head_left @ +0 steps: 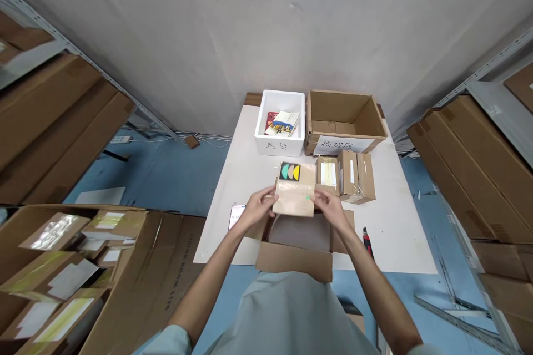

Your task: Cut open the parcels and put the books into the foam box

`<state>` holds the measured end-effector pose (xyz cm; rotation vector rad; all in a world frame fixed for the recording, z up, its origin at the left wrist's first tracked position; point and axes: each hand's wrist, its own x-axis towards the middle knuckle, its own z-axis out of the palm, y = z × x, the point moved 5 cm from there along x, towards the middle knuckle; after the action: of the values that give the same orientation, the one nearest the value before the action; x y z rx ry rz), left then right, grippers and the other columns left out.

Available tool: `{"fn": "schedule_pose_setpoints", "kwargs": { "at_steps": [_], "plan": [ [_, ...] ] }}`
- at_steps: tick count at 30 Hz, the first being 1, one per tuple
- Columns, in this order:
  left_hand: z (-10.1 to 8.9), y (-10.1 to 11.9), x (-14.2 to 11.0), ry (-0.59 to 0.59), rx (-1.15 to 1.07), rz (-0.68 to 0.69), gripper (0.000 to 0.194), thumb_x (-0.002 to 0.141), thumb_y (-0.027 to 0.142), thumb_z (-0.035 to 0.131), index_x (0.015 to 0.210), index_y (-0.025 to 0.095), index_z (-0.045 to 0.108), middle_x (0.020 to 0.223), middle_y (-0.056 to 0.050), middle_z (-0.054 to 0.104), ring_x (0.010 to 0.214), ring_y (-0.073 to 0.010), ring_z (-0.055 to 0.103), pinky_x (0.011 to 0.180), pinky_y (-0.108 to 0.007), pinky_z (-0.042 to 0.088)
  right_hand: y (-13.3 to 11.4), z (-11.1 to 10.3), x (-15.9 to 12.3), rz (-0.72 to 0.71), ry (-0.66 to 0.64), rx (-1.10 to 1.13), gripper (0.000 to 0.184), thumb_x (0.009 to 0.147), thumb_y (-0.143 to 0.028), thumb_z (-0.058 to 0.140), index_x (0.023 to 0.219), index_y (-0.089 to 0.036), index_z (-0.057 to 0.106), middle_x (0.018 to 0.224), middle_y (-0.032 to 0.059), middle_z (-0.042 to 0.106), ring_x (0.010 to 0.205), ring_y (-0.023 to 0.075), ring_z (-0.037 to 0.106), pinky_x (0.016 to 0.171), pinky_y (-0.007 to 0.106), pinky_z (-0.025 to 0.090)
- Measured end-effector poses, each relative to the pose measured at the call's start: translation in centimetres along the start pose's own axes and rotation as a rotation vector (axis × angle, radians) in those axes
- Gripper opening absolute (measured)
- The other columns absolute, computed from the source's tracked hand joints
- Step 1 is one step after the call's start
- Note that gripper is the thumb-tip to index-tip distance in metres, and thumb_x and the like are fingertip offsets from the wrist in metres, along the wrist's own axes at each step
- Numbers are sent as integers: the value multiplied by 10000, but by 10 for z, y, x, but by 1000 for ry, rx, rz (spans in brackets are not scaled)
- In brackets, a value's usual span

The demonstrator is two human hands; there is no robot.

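Note:
A tan book (295,194) with teal, beige and yellow half-circles on a dark panel is held up flat between my two hands. My left hand (260,206) grips its left edge, fingers closed. On the opposite edge my right hand (331,208) pinches it near the lower corner. Directly below the book lies an opened cardboard box (293,258), flaps folded out, with a pale greyish lining or sheet inside. The book hides part of this box's far side.
At the back of the white table (231,177) stand a white foam bin (278,147) with books in it and a big labelled carton (377,141). Small parcels (358,177), a phone (236,215) and a red-black cutter (367,243) lie around. A parcel-filled carton (154,266) is at left; shelves flank both sides.

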<state>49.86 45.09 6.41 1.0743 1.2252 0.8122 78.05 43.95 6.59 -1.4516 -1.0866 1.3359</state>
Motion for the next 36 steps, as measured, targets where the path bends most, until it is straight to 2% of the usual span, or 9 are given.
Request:
{"fn": "schedule_pose_setpoints", "kwargs": {
  "at_steps": [4,8,11,16,19,24,30,33,36],
  "plan": [
    [-25,82,90,238,58,273,595,897,509,859,1368,151,798,1229,-133,820,779,-173,727,603,-295,674,-78,5,99,-176,22,76,730,710,-706,975,1253,-233,859,1320,120,861,1234,325,796,1130,511,639],
    [-34,137,146,491,201,480,440,1002,341,741,1412,182,767,1467,-182,741,1315,-288,739,1078,-408,671,-116,1,169,-280,105,190,667,800,-638,914,1310,-218,824,1468,133,799,1303,284,783,1198,469,605],
    [-25,118,155,497,311,406,424,1011,244,690,1423,160,748,1532,-212,692,1418,-315,696,1170,-457,625,-93,-7,181,-285,125,131,605,815,-597,893,1261,-194,825,1427,153,814,1325,294,768,1232,500,572],
    [-3,44,149,327,505,235,390,1001,181,644,1372,156,762,1497,-194,716,1414,-316,692,1154,-479,631,-21,-31,170,-197,163,-91,576,835,-642,836,1153,-162,830,1320,194,845,1236,318,794,1147,539,617],
    [3,25,159,260,663,211,402,1008,182,634,1391,169,755,1513,-182,706,1457,-331,664,1230,-506,575,2,-47,175,-175,189,-217,530,876,-638,795,1120,-169,827,1262,192,859,1196,316,802,1131,528,619],
    [11,34,208,152,916,278,464,1024,184,598,1471,125,713,1552,-200,677,1501,-350,621,1339,-509,445,-2,-82,206,-192,217,-424,532,966,-543,719,1309,-143,795,1425,230,796,1326,341,736,1235,561,534],
    [19,38,292,-27,1234,252,698,1001,220,707,1675,139,551,1797,-235,455,1708,-437,364,1422,-683,174,-24,-135,281,-224,121,-1255,789,1036,-353,610,1772,-135,431,1853,240,372,1750,460,238,1377,727,237],
    [22,29,329,-126,1340,191,885,933,140,752,1758,188,433,1855,-234,355,1739,-456,274,1393,-746,148,-17,-155,319,-147,29,-1418,793,1030,-285,589,1787,-149,397,1807,252,437,1702,490,309,1359,771,213],
    [23,20,355,-135,1389,92,833,921,79,682,1721,213,492,1701,-252,550,1596,-439,475,1334,-764,246,-11,-163,341,-158,-46,-1490,671,1007,-252,586,1666,-129,557,1589,272,644,1494,487,536,1339,741,269]
  ]
}}
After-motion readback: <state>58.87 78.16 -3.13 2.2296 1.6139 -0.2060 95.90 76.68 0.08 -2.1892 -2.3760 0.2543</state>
